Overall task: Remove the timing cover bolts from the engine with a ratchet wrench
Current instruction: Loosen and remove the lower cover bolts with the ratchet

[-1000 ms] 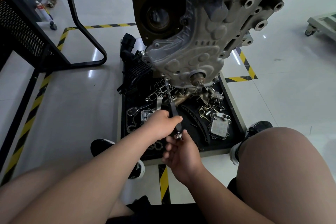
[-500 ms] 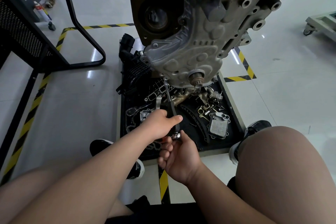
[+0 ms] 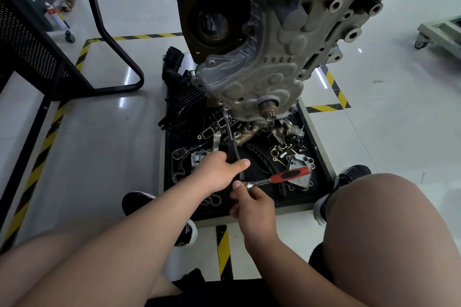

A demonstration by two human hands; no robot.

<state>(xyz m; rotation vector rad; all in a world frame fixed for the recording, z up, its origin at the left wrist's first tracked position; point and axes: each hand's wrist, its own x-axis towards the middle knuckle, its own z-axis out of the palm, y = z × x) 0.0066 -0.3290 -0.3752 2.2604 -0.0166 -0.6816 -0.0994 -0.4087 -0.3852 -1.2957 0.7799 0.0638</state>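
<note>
The engine hangs above a parts tray point(image 3: 316, 139), its grey ribbed timing cover point(image 3: 262, 82) facing me. A long extension bar point(image 3: 228, 127) with a black grip reaches up to a bolt point(image 3: 225, 109) at the cover's lower left edge. My left hand point(image 3: 217, 172) is closed around that black grip. Just below it, my right hand point(image 3: 254, 204) pinches the head of the ratchet wrench, whose red and black handle point(image 3: 290, 174) sticks out to the right. The crank snout point(image 3: 269, 109) shows beside the bolt.
The tray holds several removed parts: gaskets, a chain guide, brackets, a second ratchet point(image 3: 179, 153). A black tube frame point(image 3: 112, 57) and a perforated bench point(image 3: 25, 45) stand left. A wheeled cart point(image 3: 439, 35) is at far right. My right knee point(image 3: 386, 232) fills the lower right.
The ratchet's red handle has swung out to the right from under my hands. My right hand shifted slightly lower. The left hand keeps its hold on the extension.
</note>
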